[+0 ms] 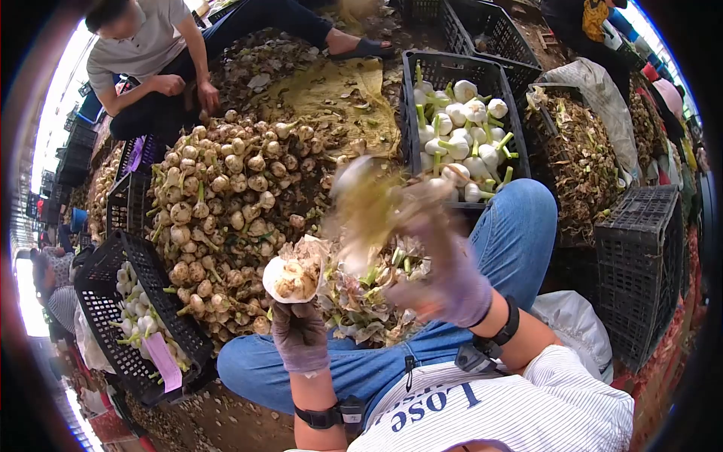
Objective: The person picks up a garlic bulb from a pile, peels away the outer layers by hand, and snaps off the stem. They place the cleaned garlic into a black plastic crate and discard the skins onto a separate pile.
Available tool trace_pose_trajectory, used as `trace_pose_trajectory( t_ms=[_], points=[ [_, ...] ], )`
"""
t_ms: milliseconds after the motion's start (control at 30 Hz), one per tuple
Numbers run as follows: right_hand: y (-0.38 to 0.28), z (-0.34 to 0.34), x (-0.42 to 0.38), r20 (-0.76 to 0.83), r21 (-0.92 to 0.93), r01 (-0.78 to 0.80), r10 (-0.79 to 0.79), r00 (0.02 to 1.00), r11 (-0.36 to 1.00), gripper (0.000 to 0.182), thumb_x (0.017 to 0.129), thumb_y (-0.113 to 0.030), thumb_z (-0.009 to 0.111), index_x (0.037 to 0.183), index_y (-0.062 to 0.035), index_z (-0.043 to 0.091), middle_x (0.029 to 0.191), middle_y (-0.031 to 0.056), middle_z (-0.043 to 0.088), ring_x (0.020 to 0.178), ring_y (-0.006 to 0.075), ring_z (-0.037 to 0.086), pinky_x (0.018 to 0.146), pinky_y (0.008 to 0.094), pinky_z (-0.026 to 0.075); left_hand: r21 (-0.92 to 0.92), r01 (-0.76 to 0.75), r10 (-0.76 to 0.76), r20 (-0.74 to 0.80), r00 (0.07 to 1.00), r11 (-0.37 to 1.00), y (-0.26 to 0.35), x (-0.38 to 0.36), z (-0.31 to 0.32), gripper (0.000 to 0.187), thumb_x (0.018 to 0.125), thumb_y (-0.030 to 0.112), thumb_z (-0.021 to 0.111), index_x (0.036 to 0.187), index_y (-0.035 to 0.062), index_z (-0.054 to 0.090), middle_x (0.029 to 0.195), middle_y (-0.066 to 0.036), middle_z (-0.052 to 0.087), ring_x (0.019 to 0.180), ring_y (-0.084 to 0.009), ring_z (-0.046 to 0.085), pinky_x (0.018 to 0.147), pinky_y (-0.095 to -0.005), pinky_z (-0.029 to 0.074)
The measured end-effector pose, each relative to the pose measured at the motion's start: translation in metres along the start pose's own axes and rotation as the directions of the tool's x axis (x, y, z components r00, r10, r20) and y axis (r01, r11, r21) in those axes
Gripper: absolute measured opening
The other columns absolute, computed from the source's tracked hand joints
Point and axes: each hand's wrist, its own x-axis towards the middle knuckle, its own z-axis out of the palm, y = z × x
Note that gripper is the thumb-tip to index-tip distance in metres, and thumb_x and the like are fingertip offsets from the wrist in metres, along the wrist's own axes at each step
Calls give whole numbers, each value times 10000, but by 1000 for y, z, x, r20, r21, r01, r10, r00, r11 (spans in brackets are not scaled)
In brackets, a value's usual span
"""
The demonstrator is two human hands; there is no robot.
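Note:
My left hand point(300, 331), in a dirt-stained glove, is closed around a garlic bulb point(294, 279) whose brown root end faces up, with loose papery skin at its side. To the right, my right hand point(452, 282), in a pale purple glove, is smeared by motion. A blurred greenish-brown and whitish shape point(369, 207) overlaps its fingers, and I cannot tell whether they grip it. Beneath both hands lies a heap of peeled garlic skins point(369, 301). Just left of them spreads a large pile of unpeeled garlic point(226, 196) with cut stems.
Ahead stands a black crate point(410, 68) of cleaned white garlic point(471, 124). At left, a tilted black crate point(98, 264) holds more garlic and a pink tag point(162, 360). A person point(143, 60) sits beyond the pile. An upturned crate point(636, 264) stands at right.

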Motion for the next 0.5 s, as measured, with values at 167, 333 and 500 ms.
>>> trace_pose_trajectory(
  t_ms=[167,333,500],
  points=[
    [5,40,-10,140,-260,0,38,989,966,652,573,-177,759,1163,-99,492,1085,174,488,938,344,532,799,387,454,46,64,-61,-58,996,997,-10,-7,0,495,792,71,601,1233,-33,403,1239,-176,454,1063,-277,527,733,-265,571],
    [13,56,-13,144,-11,111,-108,984,994,520,610,-62,703,1094,-111,520,990,145,505,896,334,546,687,369,482,264,154,-131,-99,986,952,-17,-11,-12,548,764,220,660,1213,-1,436,1162,-158,514,990,-248,558,740,-287,526],
    [18,62,-24,362,254,74,-166,917,964,326,647,-30,656,951,-62,542,890,140,542,792,343,560,678,372,469,244,290,-239,-218,946,925,-33,-5,1,634,846,578,394,1072,0,525,992,-143,597,848,-257,600,745,-385,506]
  ],
)
